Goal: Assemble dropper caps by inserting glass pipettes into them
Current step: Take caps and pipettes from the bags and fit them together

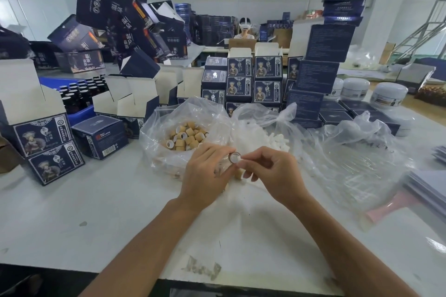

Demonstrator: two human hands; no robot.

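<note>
1. White tabotop surface: the tabletop (96, 212) runs out of view at its near edge.
2. Left hand (205, 176) and right hand (272, 171) meet above it; both sets of fingers pinch one dropper cap (234, 157), open end up. No pipette can be made out.
3. Behind, a clear bag (154, 132) holds tan caps (185, 136).
4. Farther back, navy boxes (253, 79); print illegible.

The dark flattened cartons (125, 19) stacked at the far left carry large white Chinese characters, "温泉" among them. Print on the small blue boxes (268, 67) is too small to read.
</note>
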